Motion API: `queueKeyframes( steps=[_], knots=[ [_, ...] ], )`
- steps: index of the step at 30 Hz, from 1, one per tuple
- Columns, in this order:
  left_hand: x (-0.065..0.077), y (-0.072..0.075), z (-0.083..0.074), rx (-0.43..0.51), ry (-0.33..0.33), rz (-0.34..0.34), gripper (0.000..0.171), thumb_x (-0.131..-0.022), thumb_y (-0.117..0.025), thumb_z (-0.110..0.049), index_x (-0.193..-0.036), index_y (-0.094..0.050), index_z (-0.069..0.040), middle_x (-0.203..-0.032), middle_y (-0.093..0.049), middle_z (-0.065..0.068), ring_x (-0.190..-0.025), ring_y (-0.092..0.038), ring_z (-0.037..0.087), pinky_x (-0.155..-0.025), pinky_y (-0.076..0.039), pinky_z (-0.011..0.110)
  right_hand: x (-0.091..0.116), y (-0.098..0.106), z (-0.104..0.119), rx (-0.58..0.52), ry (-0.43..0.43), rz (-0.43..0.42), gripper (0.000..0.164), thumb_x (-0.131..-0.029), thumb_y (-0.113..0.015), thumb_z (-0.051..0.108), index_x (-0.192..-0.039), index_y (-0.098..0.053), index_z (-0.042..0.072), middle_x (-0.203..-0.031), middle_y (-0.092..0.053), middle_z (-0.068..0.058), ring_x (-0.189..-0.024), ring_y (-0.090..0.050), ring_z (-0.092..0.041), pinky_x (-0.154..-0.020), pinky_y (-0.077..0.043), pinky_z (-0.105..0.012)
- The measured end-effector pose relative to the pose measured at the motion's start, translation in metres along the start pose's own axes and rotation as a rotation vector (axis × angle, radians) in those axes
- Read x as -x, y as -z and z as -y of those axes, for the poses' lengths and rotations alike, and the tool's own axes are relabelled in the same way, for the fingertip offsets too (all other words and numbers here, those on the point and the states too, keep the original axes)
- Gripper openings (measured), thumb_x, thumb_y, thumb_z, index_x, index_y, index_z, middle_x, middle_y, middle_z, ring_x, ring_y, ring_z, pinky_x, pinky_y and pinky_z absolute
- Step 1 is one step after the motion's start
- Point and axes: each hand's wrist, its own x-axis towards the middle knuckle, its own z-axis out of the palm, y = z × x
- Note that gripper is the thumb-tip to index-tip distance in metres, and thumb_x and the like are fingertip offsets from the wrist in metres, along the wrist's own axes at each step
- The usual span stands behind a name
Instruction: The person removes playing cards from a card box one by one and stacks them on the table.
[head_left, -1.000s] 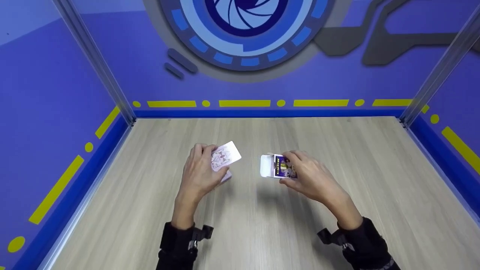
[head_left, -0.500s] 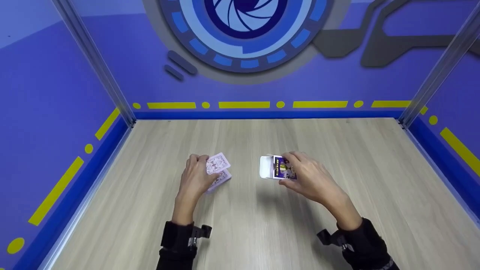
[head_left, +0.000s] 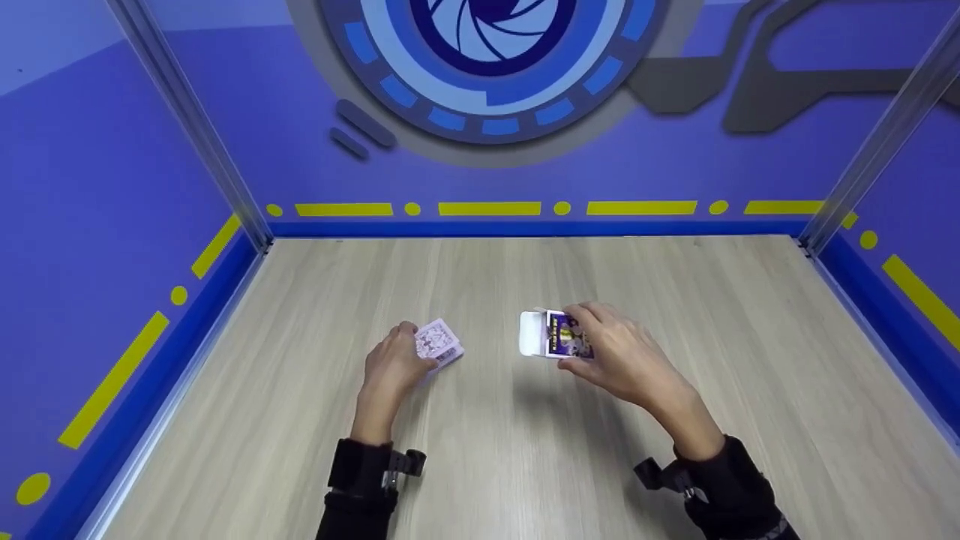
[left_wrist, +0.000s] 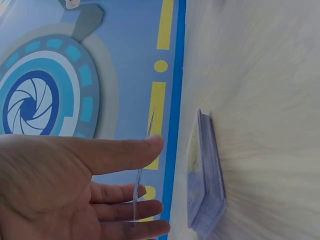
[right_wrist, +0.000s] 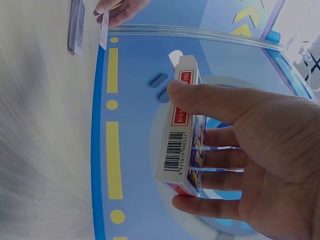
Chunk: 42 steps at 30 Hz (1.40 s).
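Between thumb and fingers my left hand (head_left: 394, 360) pinches a thin playing card (left_wrist: 136, 192), seen edge-on in the left wrist view. Just beneath it a deck of playing cards (left_wrist: 206, 185) with pale pink patterned backs lies on the table; in the head view the card overlaps the deck, and a gap shows between them in the wrist views. My right hand (head_left: 619, 349) grips a small card box (right_wrist: 175, 145), thumb on its barcode side and fingers at the far side. The box's white end flap (head_left: 532, 333) stands open, facing the deck. Its top face is purple and yellow.
Both hands work over a light wood-grain table (head_left: 487, 450). Blue printed panels (head_left: 487, 180) with yellow dashes stand at the back and both sides, joined by metal corner posts (head_left: 202, 142). Each wrist wears a black strap with a small camera (head_left: 409, 463).
My left hand has come down and nearer with the card, from raised and tilted to close over the deck. The right hand and the box have stayed in place.
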Motion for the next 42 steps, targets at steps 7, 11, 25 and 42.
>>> queueKeyframes(
  steps=[7,11,25,42],
  knots=[
    [-0.003,-0.01,0.003,-0.026,-0.018,0.002,0.064,-0.081,-0.089,-0.019,-0.131,-0.059,0.007,-0.116,-0.066,0.021,-0.104,-0.065,0.036,-0.094,-0.049,0.05,0.0,-0.001,0.0,0.001,0.003,-0.002,0.07,-0.079,-0.092,0.03,-0.134,-0.06,0.002,-0.125,-0.065,-0.015,-0.103,-0.066,-0.028,-0.08,-0.056,-0.046],
    [-0.006,-0.014,0.005,-0.047,-0.017,-0.002,0.066,-0.077,-0.092,-0.021,-0.128,-0.06,0.007,-0.117,-0.067,0.022,-0.106,-0.066,0.038,-0.099,-0.047,0.052,0.0,-0.001,0.001,0.005,-0.012,0.012,0.07,-0.08,-0.092,0.031,-0.135,-0.059,0.002,-0.126,-0.065,-0.016,-0.104,-0.065,-0.029,-0.081,-0.056,-0.046],
    [-0.009,-0.024,0.012,-0.074,-0.001,0.019,0.063,-0.074,-0.094,-0.02,-0.122,-0.064,0.007,-0.108,-0.057,0.021,-0.109,-0.053,0.04,-0.094,-0.045,0.055,0.0,0.0,0.002,0.005,-0.038,0.028,0.071,-0.08,-0.091,0.032,-0.136,-0.059,0.002,-0.128,-0.064,-0.017,-0.106,-0.065,-0.031,-0.082,-0.056,-0.048],
    [-0.003,-0.013,-0.006,-0.012,-0.023,-0.103,0.073,-0.09,-0.081,-0.032,-0.143,-0.051,0.008,-0.129,-0.058,0.027,-0.122,-0.053,0.041,-0.098,-0.047,0.054,0.0,0.0,0.002,-0.005,-0.041,0.025,0.07,-0.079,-0.092,0.031,-0.136,-0.06,0.005,-0.128,-0.064,-0.014,-0.105,-0.065,-0.029,-0.079,-0.056,-0.048]
  ],
)
